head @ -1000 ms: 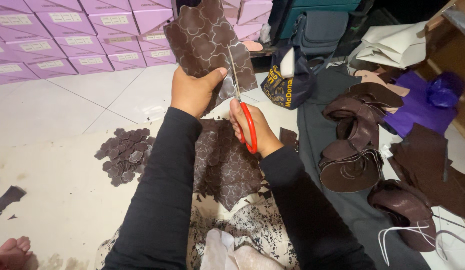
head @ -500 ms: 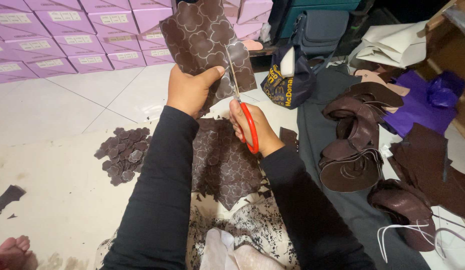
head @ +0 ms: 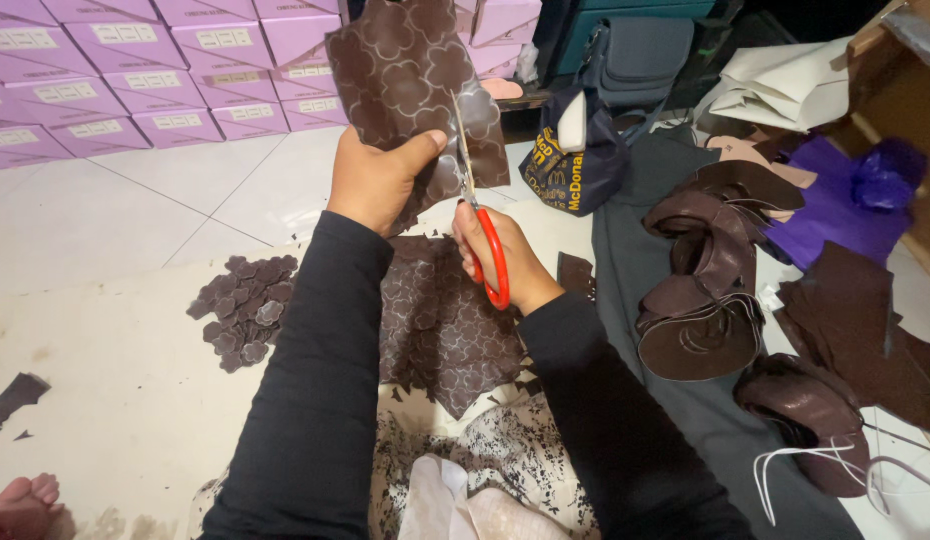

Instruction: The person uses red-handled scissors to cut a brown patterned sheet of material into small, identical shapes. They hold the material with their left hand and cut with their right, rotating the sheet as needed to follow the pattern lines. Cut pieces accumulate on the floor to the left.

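My left hand point(head: 377, 180) pinches the brown patterned sheet point(head: 410, 70) by its lower edge, thumb on the near face, holding it up in front of me above the floor; my right hand point(head: 505, 262) is closed through the red handles of the scissors point(head: 477, 225), whose blades run up along the sheet's right edge, seemingly into it, though I cannot tell how wide they stand. The step in hand, as I judge it, is cutting along the outline of a printed flower shape; the next snip calls for turning the sheet with the left hand so the curve feeds into the blades, keeping my thumb out of their line. A pile of cut shapes point(head: 243, 308) lies on the floor to my left; a used sheet point(head: 440, 330) lies under my forearms; folded leather pieces point(head: 705, 290) sit well apart on my right.
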